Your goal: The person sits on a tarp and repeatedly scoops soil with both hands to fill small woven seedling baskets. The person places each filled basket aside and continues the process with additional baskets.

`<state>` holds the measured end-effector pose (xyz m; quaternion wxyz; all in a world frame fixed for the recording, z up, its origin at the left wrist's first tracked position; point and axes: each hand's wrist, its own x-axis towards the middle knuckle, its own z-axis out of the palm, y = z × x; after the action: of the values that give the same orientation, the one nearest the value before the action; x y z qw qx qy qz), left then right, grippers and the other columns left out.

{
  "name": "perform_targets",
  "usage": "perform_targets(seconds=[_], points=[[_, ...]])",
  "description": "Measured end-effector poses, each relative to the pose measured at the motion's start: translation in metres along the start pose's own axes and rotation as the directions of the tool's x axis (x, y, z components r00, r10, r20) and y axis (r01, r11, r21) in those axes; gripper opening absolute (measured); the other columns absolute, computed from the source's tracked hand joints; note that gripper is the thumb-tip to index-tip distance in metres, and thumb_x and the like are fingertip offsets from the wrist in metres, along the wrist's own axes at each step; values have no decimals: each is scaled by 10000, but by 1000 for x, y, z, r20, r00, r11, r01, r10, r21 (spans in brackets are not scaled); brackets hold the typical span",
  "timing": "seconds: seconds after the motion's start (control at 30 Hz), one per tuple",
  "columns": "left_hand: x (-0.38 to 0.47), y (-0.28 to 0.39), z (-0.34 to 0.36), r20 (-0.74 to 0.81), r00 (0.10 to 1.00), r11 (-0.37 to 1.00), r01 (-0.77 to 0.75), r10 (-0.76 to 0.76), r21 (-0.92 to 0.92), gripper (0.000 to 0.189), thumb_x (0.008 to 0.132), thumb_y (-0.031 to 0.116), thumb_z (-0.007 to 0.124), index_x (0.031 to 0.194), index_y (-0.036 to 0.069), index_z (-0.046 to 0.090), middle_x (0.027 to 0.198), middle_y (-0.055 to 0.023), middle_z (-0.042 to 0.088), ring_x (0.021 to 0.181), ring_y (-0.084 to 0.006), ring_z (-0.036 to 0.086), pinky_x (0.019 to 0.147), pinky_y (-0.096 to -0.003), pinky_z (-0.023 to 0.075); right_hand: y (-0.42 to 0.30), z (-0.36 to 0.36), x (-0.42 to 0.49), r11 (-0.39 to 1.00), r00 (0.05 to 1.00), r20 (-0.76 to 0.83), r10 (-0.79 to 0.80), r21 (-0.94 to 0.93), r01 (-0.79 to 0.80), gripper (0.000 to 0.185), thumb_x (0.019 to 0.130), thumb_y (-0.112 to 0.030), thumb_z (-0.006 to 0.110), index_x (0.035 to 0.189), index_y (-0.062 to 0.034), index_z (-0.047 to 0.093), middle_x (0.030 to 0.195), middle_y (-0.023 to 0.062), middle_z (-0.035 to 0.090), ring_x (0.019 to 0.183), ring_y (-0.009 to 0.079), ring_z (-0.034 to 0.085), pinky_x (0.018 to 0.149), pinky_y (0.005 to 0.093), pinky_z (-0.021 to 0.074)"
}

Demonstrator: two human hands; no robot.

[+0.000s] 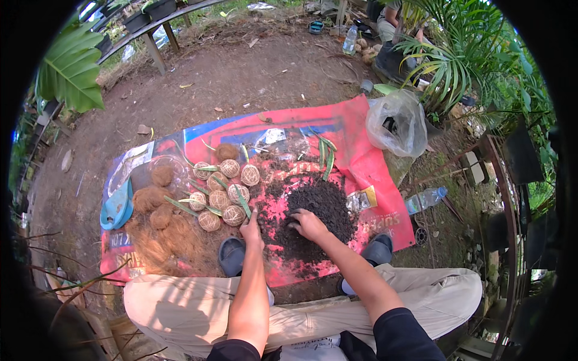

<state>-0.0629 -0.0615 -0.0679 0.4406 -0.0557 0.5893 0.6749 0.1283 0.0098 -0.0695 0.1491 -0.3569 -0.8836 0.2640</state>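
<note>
My left hand [252, 233] grips the lower end of a green leaf cutting [243, 201] with pale edges, which slants up across a twine-wrapped ball. My right hand [310, 226] reaches into the left side of a dark soil heap [321, 212]; its fingers are curled at the soil, and whether they hold any is hidden. Several wrapped balls [219, 199] lie together left of my left hand, some with leaf cuttings among them. Farther left are brown fibre clumps [151, 200] and loose coconut-like fibre [174, 239]. More leaf cuttings [329, 164] lie beyond the soil.
A red and blue printed tarp [361, 122] lies under everything. On its left edge rests a blue plastic scoop-like container [118, 207]. A clear plastic bag [397, 122] and a plastic bottle [425, 201] stand at right. Another person [389, 22] sits behind plants at the far right.
</note>
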Motion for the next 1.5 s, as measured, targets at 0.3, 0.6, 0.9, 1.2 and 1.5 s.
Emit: perform_targets(seconds=[0.3,0.6,0.9,1.2,1.5], points=[[11,-17,-5,-18,998,991,60,-58,122,318,836,250,727,996,-19,672,826,-30,648,685,-116,577,635,-291,461,7,-31,9,982,980,85,182,25,-185,217,787,-98,647,993,-45,687,1008,173,658,948,352,624,849,416,506],[18,-31,-4,-20,998,994,60,-59,94,389,827,261,731,1062,-41,660,889,-50,659,748,-131,584,702,-291,466,-8,-1,-11,956,990,136,-38,-282,75,355,837,-70,519,1179,-19,601,1281,187,535,1167,331,544,968,375,478],[18,-25,-7,-14,998,997,62,-62,36,322,824,248,734,988,-21,671,844,-35,650,703,-133,593,642,-296,469,-14,-10,12,907,959,278,57,-415,66,155,827,-123,515,882,-77,653,944,101,651,928,256,647,765,373,550],[17,-7,-10,-85,994,997,66,-62,44,253,841,195,693,961,-25,664,837,-45,662,683,-149,607,636,-297,489,-37,42,29,960,927,372,-56,-236,152,496,889,-236,519,1343,-44,473,1381,168,468,1266,315,469,1076,404,368],[11,-4,-4,-45,995,996,85,-86,-7,280,861,190,672,1031,-30,636,875,-57,655,729,-150,612,667,-306,492,-25,24,-10,900,876,414,-249,-236,368,571,810,-394,636,1248,-36,555,1342,126,511,1271,283,467,1077,387,369]])
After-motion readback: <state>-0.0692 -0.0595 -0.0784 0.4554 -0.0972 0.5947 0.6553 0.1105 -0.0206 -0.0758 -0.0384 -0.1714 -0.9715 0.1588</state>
